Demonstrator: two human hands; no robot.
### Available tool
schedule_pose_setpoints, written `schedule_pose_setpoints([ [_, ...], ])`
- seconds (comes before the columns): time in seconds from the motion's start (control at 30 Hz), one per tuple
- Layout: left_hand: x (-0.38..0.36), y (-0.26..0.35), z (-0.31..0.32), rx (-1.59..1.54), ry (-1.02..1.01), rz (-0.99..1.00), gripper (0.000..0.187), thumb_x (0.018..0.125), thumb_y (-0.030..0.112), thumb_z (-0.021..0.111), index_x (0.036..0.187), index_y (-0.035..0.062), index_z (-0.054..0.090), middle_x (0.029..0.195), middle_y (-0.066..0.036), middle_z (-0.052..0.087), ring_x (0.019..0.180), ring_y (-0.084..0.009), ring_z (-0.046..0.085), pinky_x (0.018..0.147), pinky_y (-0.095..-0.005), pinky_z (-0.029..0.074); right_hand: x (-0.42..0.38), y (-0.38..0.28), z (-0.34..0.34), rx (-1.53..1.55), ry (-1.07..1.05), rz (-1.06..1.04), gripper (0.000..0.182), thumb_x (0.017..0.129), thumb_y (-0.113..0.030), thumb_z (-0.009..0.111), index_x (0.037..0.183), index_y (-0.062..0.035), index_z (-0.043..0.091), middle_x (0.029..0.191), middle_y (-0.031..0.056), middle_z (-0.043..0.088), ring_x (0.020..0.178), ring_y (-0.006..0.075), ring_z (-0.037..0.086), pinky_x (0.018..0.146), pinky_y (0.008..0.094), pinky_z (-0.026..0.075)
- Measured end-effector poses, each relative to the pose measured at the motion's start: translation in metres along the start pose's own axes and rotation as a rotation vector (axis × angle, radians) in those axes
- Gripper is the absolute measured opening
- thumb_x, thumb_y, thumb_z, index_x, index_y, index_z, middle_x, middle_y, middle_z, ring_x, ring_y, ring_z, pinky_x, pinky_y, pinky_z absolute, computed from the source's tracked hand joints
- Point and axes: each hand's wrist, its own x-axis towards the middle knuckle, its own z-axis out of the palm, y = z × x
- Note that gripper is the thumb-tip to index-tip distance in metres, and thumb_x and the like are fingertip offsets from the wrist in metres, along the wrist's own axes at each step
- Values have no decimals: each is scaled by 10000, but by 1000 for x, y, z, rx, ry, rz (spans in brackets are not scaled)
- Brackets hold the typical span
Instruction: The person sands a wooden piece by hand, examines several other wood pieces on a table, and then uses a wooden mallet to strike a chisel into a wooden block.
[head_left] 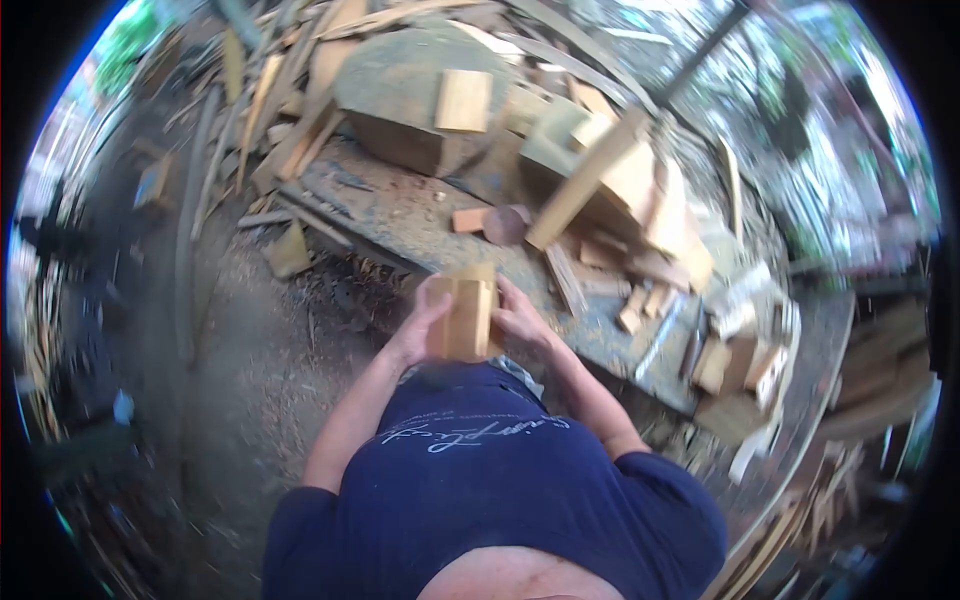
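Note:
Between my two hands, close in front of my body, is a light-coloured wooden block (466, 318) with a stepped, box-like shape, slightly blurred. My left hand (430, 312) grips its left side, thumb lying over the front face. My right hand (517, 318) holds the right side, its fingers partly hidden behind the wood. Just beyond the block lies the edge of a worn workbench (400, 215). On that bench a small reddish wood piece (468, 220) rests against a round dark disc (507, 225).
A thick stump-like slab (400, 85) carries a pale wood block (464, 100). A long plank (590, 180) leans over wood pieces at the right. A pale blue stick-like tool (660, 337) lies near the bench's front edge. Wood shavings cover the ground (250, 400) at left.

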Motion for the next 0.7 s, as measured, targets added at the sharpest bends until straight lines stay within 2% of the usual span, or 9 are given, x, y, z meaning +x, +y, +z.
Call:
schedule_pose_setpoints([
  [0.07, 9, 0, -7, 26, -12, -21, 753, 882, 274, 695, 1445, 156, 207, 1385, -93, 364, 1303, -221, 400, 1062, -420, 408, 5, -11, -4, 37, -27, 12, 511, 855, -94, 617, 1330, -7, 448, 1245, 126, 570, 1160, 184, 524, 969, 328, 434],
  [0.13, 17, 2, -13, 59, -14, 24, 815, 849, 242, 734, 1453, 129, 198, 1384, -100, 377, 1303, -224, 404, 1053, -410, 419, 9, -39, -9, -166, -46, 45, 489, 881, -134, 591, 1330, -6, 444, 1218, 141, 588, 1144, 204, 546, 954, 333, 445],
  [0.2, 15, 14, -5, -46, -147, -56, 728, 857, 229, 718, 1428, 80, 290, 1315, -95, 484, 1240, -219, 489, 1023, -403, 457, 22, -31, -16, -166, -125, 93, 412, 961, -249, 509, 1292, -8, 463, 1152, 146, 607, 987, 190, 597, 791, 327, 499],
  [0.3, 16, 13, -18, -176, -104, -50, 683, 862, 202, 707, 1418, 80, 328, 1297, -93, 516, 1211, -209, 523, 1019, -410, 461, 44, -37, -20, -223, -247, 156, 448, 996, -342, 470, 1313, -27, 438, 1115, 144, 594, 910, 178, 593, 616, 310, 489],
  [0.43, 4, 9, -26, -172, 5, 57, 659, 869, 191, 700, 1409, 78, 340, 1297, -96, 526, 1211, -203, 521, 1011, -401, 455, 58, -56, -1, -175, -388, 208, 537, 968, -381, 528, 1337, -11, 405, 1167, 156, 580, 984, 196, 593, 704, 322, 515],
  [0.5, -3, 3, -35, -133, 87, 111, 649, 873, 193, 698, 1405, 79, 346, 1297, -95, 526, 1210, -200, 520, 1010, -393, 451, 65, -45, 19, -225, -345, -36, 667, 884, -413, 658, 1312, 27, 398, 1127, 163, 597, 1013, 231, 610, 823, 346, 525],
  [0.53, -6, -4, -42, -102, 145, 148, 645, 873, 198, 700, 1401, 80, 350, 1299, -94, 522, 1210, -198, 519, 1008, -385, 447, 68, -41, 27, -234, -374, -36, 667, 884, -413, 658, 1312, 27, 398, 1127, 163, 597, 1013, 231, 610, 823, 346, 525],
  [0.6, -16, -9, -49, -84, 220, 204, 641, 873, 203, 703, 1397, 80, 354, 1302, -93, 518, 1210, -195, 517, 1006, -377, 444, 71, -39, 44, -50, -428, 142, 792, 813, -344, 761, 1363, 39, 340, 1190, 181, 582, 1111, 246, 581, 907, 359, 502],
  [0.7, -40, -12, -53, -100, 380, 224, 636, 881, 230, 696, 1395, 77, 353, 1289, -93, 524, 1200, -193, 522, 1000, -369, 446, 67, -47, 71, 30, -465, 240, 767, 808, -283, 771, 1357, 33, 336, 1201, 176, 569, 1095, 234, 583, 910, 352, 503],
])
